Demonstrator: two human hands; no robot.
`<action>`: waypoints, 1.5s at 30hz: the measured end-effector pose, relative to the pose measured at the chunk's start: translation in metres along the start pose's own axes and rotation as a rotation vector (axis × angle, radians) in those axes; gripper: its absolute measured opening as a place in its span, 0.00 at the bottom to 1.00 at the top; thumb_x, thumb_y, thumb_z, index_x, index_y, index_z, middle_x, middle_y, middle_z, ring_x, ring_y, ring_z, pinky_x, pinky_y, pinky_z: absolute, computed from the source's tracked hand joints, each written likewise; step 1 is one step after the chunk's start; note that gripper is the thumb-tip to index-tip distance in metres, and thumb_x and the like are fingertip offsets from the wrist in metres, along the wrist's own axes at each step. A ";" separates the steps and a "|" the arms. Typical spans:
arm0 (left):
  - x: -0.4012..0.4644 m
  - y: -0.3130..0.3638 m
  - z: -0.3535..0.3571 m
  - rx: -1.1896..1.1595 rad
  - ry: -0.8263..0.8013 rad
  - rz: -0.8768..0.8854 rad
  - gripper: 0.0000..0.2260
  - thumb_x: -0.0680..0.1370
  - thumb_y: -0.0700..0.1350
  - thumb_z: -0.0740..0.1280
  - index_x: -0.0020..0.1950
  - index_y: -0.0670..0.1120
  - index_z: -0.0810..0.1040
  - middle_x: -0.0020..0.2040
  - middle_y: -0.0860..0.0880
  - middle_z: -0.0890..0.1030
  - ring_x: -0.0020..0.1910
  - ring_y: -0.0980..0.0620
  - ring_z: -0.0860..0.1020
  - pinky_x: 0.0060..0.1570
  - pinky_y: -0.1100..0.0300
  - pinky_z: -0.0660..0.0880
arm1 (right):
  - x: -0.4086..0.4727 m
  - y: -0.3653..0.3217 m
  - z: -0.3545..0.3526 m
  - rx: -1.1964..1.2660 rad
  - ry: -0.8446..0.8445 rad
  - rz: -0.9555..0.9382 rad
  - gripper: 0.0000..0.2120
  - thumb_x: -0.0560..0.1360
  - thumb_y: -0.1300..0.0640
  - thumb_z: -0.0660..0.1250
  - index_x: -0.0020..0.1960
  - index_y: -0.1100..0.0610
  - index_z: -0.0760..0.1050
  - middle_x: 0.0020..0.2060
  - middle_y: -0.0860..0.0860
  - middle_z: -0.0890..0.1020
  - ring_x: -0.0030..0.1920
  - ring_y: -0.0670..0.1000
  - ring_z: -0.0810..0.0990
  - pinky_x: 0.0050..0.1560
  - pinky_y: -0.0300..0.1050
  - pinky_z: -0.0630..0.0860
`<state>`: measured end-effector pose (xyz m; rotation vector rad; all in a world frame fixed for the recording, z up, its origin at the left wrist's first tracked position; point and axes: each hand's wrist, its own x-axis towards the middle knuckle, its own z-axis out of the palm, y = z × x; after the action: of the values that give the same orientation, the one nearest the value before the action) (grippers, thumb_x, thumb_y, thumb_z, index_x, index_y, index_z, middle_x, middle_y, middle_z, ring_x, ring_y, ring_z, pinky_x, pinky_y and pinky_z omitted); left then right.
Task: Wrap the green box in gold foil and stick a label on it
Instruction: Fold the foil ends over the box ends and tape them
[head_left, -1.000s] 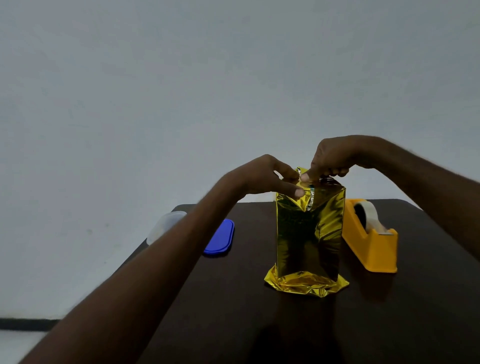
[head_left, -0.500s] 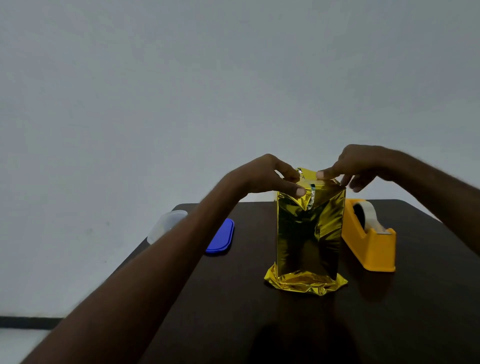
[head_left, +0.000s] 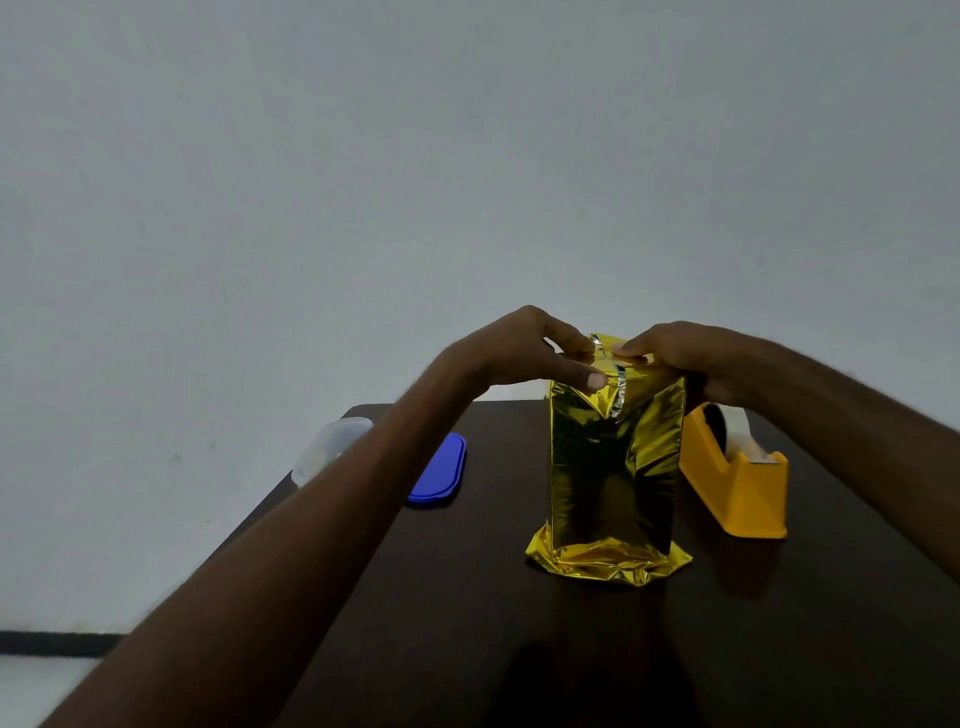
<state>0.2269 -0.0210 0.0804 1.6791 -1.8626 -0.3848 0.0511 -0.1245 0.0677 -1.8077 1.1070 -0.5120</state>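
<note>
A tall box wrapped in gold foil (head_left: 613, 467) stands upright on the dark table (head_left: 467, 649), with crumpled foil spread around its base. None of the green box shows through the wrap. My left hand (head_left: 524, 353) pinches the folded foil at the top left corner, thumb on the front face. My right hand (head_left: 675, 356) grips the top right edge of the foil, its fingertips on the raised flap. No label is in view.
A yellow tape dispenser (head_left: 737, 483) with a white tape roll stands just right of the box. A blue lid (head_left: 439, 470) and a clear plastic container (head_left: 330, 447) lie at the left near the table's edge. A plain wall is behind.
My right hand moved off to the right of the box top, then came back and now grips the top right foil edge. My left hand has kept its pinch.
</note>
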 end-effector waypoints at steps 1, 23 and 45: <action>-0.001 0.000 0.000 -0.005 -0.001 -0.003 0.22 0.71 0.51 0.77 0.63 0.48 0.81 0.61 0.52 0.80 0.52 0.59 0.75 0.49 0.63 0.70 | -0.002 0.001 -0.001 0.023 -0.024 -0.004 0.22 0.77 0.45 0.68 0.63 0.59 0.73 0.54 0.61 0.82 0.53 0.62 0.82 0.55 0.59 0.79; -0.021 -0.003 -0.005 0.057 0.024 0.071 0.21 0.72 0.61 0.71 0.63 0.56 0.80 0.60 0.55 0.80 0.60 0.60 0.75 0.60 0.58 0.70 | -0.046 0.037 -0.016 -0.270 0.201 -0.768 0.21 0.73 0.72 0.64 0.58 0.53 0.81 0.53 0.45 0.83 0.57 0.42 0.80 0.54 0.39 0.76; -0.013 -0.014 0.001 -0.312 0.224 -0.279 0.22 0.76 0.57 0.70 0.55 0.39 0.80 0.51 0.42 0.83 0.47 0.49 0.83 0.49 0.54 0.81 | -0.045 0.045 0.001 0.277 0.260 -0.673 0.17 0.81 0.49 0.60 0.49 0.59 0.83 0.48 0.52 0.85 0.50 0.42 0.84 0.44 0.33 0.79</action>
<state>0.2375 -0.0103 0.0682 1.6876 -1.3346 -0.5458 0.0073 -0.0931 0.0334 -1.8698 0.5216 -1.2604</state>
